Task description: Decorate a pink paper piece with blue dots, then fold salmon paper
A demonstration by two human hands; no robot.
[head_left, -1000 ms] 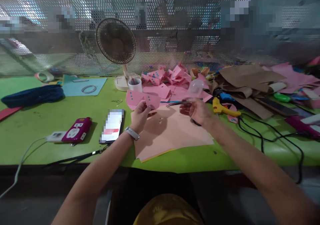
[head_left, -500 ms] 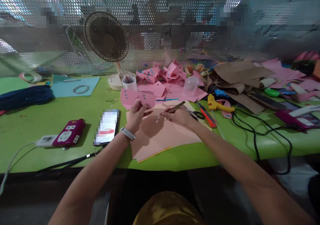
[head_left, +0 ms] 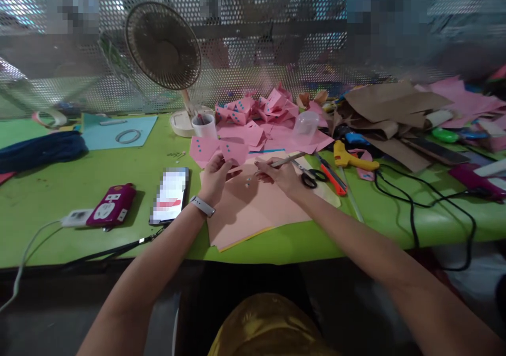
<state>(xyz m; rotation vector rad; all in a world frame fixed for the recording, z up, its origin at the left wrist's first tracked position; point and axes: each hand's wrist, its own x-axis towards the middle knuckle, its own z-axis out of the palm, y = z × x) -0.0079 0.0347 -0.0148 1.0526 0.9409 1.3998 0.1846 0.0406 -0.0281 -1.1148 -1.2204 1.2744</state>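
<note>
Green table [head_left: 98, 174]; peach sheets [head_left: 253, 216] on it. Dotted pink paper [head_left: 201, 149] at the sheets' far-left corner, left hand [head_left: 215, 178] pinching it. Scissors [head_left: 308, 180] at sheets' right. Above sheets, right hand [head_left: 281, 177], fingers closed round slim tool [head_left: 291, 159]. Tiny pieces [head_left: 248, 181] on sheets

The only view is from a camera worn on the person's head. It looks forward and down over the green bench [head_left: 130, 245], at near distance, with both forearms entering from below. The perforated screen [head_left: 253, 40] fills the upper part, behind the bench.
</note>
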